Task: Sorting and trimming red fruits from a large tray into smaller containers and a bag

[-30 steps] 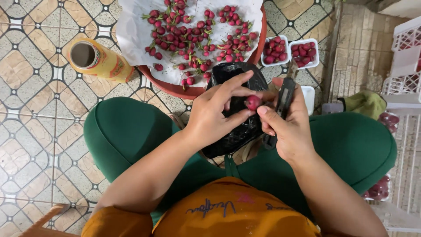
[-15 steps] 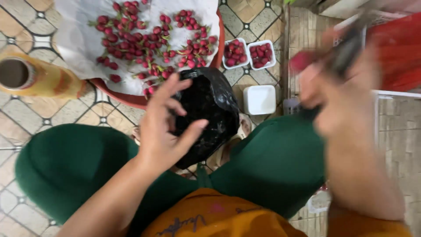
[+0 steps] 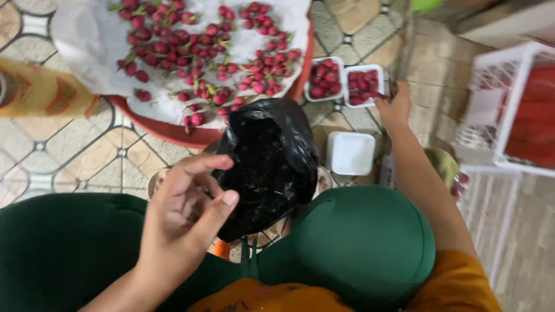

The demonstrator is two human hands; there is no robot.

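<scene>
Two hands: well apart.
Right hand (image 3: 394, 108): far right, fingertips at the far tub (image 3: 363, 85) of red fruit (image 3: 359, 81); grip hidden.
Left hand (image 3: 184, 215): near, loosely open, empty, beside black bag (image 3: 269, 164).

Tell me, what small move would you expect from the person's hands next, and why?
Probably the right hand draws back from the small white trays of red fruit it reaches, while the empty left hand, by the black bag, picks another fruit from the white cloth.

White crate (image 3: 509, 110), yellow container (image 3: 40, 89), tiled floor (image 3: 69, 156).
</scene>
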